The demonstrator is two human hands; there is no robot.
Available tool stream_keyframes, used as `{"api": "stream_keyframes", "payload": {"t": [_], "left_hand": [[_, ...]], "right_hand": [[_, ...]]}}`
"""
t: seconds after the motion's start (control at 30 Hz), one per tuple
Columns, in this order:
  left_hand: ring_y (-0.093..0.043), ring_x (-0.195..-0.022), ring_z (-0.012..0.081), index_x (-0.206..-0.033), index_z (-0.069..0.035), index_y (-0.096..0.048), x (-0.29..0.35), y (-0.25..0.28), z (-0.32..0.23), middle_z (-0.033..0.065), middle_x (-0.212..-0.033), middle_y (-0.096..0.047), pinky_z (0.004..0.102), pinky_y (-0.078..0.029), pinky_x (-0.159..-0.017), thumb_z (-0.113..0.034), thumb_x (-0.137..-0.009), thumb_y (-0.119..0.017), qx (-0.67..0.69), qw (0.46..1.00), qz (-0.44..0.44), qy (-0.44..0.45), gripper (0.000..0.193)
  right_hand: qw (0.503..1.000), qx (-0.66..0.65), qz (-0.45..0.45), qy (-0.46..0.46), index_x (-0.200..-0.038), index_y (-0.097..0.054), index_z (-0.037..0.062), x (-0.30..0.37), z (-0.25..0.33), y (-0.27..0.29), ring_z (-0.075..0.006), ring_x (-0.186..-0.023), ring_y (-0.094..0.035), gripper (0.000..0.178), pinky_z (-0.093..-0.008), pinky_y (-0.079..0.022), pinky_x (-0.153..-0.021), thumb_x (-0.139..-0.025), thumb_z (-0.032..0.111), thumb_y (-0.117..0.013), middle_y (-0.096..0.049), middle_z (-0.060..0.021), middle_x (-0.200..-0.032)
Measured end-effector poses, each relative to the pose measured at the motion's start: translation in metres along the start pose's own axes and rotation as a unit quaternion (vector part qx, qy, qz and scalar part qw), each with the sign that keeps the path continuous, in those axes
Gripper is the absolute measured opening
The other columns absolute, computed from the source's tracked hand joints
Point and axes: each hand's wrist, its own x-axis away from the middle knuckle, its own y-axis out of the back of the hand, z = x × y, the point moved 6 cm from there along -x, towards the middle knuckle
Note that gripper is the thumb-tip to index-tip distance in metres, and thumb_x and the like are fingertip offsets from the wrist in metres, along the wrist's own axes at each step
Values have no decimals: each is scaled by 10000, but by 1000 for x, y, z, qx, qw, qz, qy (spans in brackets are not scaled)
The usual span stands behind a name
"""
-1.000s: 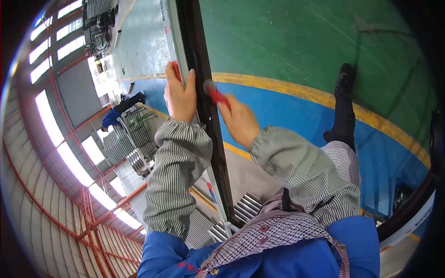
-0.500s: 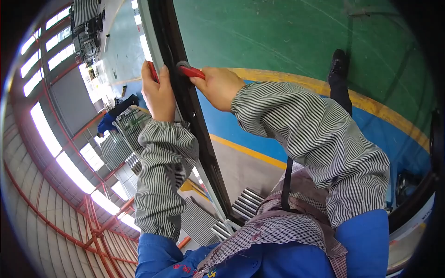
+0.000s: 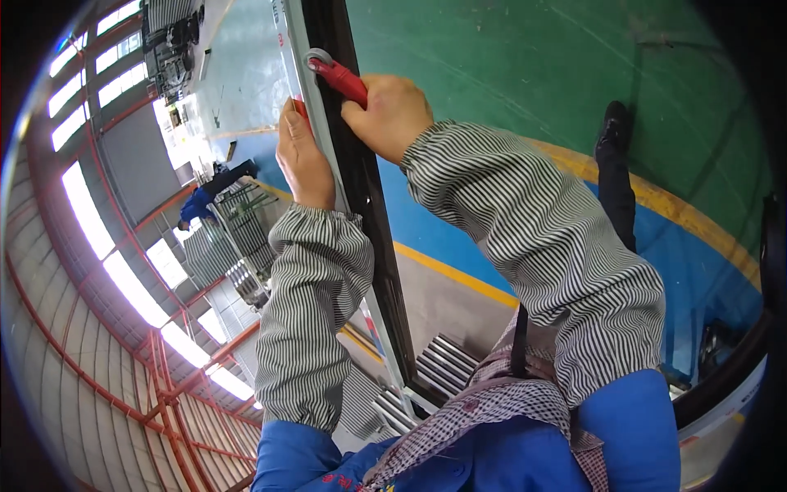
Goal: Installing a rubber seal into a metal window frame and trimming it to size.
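Note:
A long dark frame bar with a pale, film-covered side runs from the top edge down to a corner near my waist. My left hand is wrapped around its pale side, thumb up along the edge. Something red shows at its fingertips; whether it is held or part of the film, I cannot tell. My right hand is closed around the red handle of a small roller tool. The tool's round grey head lies against the bar's upper part, beyond my left fingertips.
Shiny metal bars lie below the frame corner. Another dark frame bar curves along the right. My shoe stands on the green floor. At far left, a person in blue bends near metal racks.
The roller tool has moved up along the bar, and its head shows more fully. My left hand is slightly higher in the picture. The whole view has shifted a little.

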Motion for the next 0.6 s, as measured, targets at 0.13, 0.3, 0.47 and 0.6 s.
{"api": "stream_keyframes", "payload": {"t": [0.13,0.3,0.47,0.6], "left_hand": [[-560,-1110,255,-1301,78,-467,0,0,0,201,-1187,-596,326,-407,-965,-395,-1027,-322,12,1000,6,18,566],[-561,-1100,241,-1300,80,-466,0,-1,-3,202,-1174,-600,320,-408,-961,-385,-1027,-331,14,1000,7,4,556],[-561,-1098,237,-1294,87,-470,2,-1,-3,194,-1174,-603,316,-408,-962,-366,-1030,-340,45,998,9,34,540],[-606,-1035,295,-1297,62,-460,-2,-2,-16,226,-1127,-611,348,-448,-888,-344,-972,-495,-101,995,13,-10,521]], "right_hand": [[1000,12,-10,11,-839,-657,19,-4,4,2,-335,-676,-632,271,-423,-497,-663,-786,279,-602,-631,-177,-695],[997,-15,4,78,-834,-656,29,-12,3,0,-314,-645,-620,237,-403,-487,-630,-788,258,-617,-629,-164,-682],[991,-134,7,25,-866,-650,3,-17,-14,-9,-312,-582,-595,247,-375,-469,-579,-768,230,-638,-609,-178,-666],[995,-57,-21,82,-861,-647,-1,-11,-4,0,-311,-594,-601,271,-377,-465,-581,-799,263,-642,-609,-172,-662]]}}
